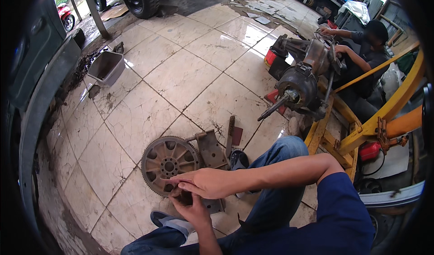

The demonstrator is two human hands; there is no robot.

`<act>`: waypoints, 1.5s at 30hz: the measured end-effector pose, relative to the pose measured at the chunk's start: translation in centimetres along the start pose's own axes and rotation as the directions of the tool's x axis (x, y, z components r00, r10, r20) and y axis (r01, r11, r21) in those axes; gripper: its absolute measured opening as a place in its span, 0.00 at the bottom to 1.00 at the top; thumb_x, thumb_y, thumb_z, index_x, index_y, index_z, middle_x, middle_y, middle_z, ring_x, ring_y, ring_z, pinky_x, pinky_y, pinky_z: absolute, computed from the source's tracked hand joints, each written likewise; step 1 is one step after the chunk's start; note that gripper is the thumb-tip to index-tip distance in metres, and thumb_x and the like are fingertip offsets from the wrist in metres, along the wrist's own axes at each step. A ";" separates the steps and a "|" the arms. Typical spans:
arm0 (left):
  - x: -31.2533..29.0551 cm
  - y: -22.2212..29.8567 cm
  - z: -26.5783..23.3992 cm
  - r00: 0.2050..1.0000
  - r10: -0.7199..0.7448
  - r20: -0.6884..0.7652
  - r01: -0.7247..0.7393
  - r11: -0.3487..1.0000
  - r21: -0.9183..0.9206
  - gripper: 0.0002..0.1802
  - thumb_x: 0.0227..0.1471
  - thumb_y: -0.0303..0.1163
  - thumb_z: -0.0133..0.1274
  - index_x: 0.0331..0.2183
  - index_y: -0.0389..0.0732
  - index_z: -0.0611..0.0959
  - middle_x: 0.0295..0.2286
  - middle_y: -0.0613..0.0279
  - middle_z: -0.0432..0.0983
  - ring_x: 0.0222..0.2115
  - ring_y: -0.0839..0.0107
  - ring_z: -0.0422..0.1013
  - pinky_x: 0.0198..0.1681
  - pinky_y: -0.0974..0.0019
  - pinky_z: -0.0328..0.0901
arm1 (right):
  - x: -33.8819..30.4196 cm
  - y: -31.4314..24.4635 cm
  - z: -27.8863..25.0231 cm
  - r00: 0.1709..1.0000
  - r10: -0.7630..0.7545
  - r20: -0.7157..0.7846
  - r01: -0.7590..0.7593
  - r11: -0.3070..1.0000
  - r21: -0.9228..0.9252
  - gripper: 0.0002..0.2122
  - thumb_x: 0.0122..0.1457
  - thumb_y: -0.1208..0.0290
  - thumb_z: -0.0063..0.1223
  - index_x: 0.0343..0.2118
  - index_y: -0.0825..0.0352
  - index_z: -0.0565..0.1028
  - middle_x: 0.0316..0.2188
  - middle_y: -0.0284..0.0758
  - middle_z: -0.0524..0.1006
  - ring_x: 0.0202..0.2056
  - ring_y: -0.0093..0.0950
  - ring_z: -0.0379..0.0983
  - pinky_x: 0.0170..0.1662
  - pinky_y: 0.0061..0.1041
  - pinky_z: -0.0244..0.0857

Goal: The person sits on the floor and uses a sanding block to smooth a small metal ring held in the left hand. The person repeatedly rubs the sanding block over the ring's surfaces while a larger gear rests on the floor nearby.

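The left grip (195, 210) is closed around a small dark brown piece (184, 196) at five o'clock from the centre of the toothed wheel (158, 161), which lies flat on the tiled floor (122, 151). The right grip (205, 182) lies across the left; whether its fingers clamp anything, I cannot tell. From that centre, a metal plate (211, 150) lies between two and three o'clock, a grey bin (118, 72) at eleven.

The toothed wheel (158, 167) is matt, rusty metal; the floor tiles (162, 92) glossy, finely cracked; the tub (115, 75) plastic-looking; the jeans (276, 201) matt denim; the stand (384, 124) painted metal.
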State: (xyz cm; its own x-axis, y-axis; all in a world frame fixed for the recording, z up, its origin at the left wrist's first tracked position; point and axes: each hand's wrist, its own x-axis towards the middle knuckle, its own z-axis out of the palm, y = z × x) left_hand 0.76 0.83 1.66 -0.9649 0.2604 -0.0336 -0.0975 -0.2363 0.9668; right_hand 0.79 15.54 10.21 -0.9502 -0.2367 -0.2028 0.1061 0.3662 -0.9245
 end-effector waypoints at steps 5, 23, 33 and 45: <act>1.3 1.9 0.2 0.988 -0.038 -0.150 0.062 0.986 0.156 0.16 0.59 0.24 0.53 0.47 0.34 0.68 0.44 0.56 0.70 0.47 0.68 0.68 0.52 0.66 0.62 | 0.0 1.9 1.4 0.965 -0.213 -0.155 0.195 0.973 -0.122 0.23 0.71 0.60 0.30 0.63 0.69 0.61 0.57 0.46 0.70 0.54 0.45 0.68 0.57 0.35 0.62; 0.1 1.0 0.0 0.998 -0.032 -0.050 0.034 0.998 0.046 0.20 0.56 0.24 0.58 0.48 0.34 0.69 0.45 0.56 0.71 0.47 0.70 0.68 0.53 0.65 0.61 | -0.1 -0.1 0.3 0.998 0.035 -0.045 -0.035 0.999 -0.016 0.22 0.70 0.61 0.33 0.62 0.65 0.62 0.54 0.48 0.72 0.49 0.47 0.72 0.53 0.36 0.65; 1.1 1.1 -0.1 0.994 -0.031 -0.107 0.038 0.997 0.071 0.22 0.51 0.20 0.61 0.45 0.35 0.70 0.40 0.61 0.68 0.37 0.75 0.66 0.43 0.72 0.62 | -0.1 1.0 1.2 0.973 -0.071 -0.221 0.045 0.991 -0.123 0.21 0.69 0.64 0.35 0.63 0.57 0.62 0.48 0.48 0.76 0.47 0.47 0.73 0.51 0.35 0.66; 1.0 2.1 0.1 0.991 0.029 -0.129 -0.013 0.993 0.119 0.20 0.54 0.21 0.58 0.47 0.34 0.70 0.40 0.60 0.71 0.38 0.75 0.68 0.44 0.72 0.64 | -0.1 -1.1 0.4 0.995 0.036 -0.096 -0.035 0.999 0.016 0.21 0.70 0.65 0.34 0.63 0.64 0.62 0.53 0.52 0.71 0.52 0.50 0.69 0.54 0.35 0.65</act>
State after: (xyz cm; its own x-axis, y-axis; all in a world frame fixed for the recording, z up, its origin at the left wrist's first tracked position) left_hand -0.39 0.70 3.66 -0.9907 0.1305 -0.0380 -0.0547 -0.1263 0.9905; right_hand 0.90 14.80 11.15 -0.9695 -0.1355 -0.2041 0.1438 0.3595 -0.9220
